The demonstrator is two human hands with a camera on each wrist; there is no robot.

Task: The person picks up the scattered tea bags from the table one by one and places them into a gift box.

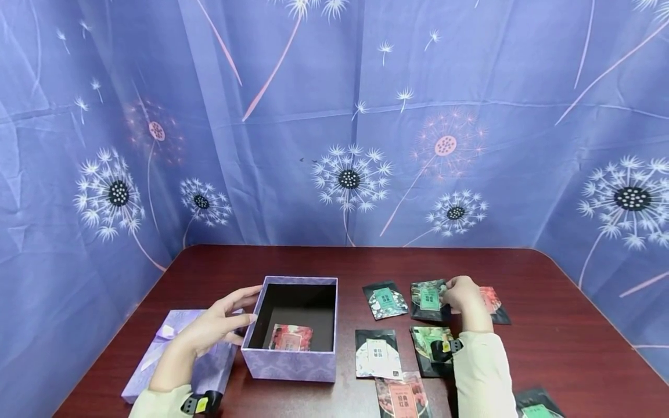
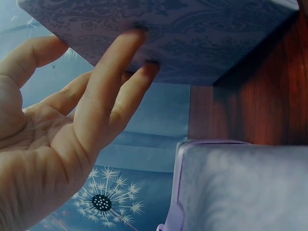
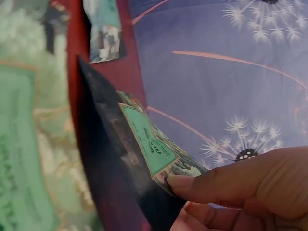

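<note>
My right hand pinches the right edge of a black tea packet with a green label on the far right part of the table. The right wrist view shows the thumb on the front of this tea packet and fingers behind it. My left hand touches the left wall of a lidless purple box, fingers spread and loosely bent. In the left wrist view, fingertips rest against the patterned box wall. Inside the box lies a red tea packet.
A purple lid with a ribbon bow lies left of the box. Around the right arm lie more tea packets: a floral green one, a white one, a yellow-green one, red ones and another green one.
</note>
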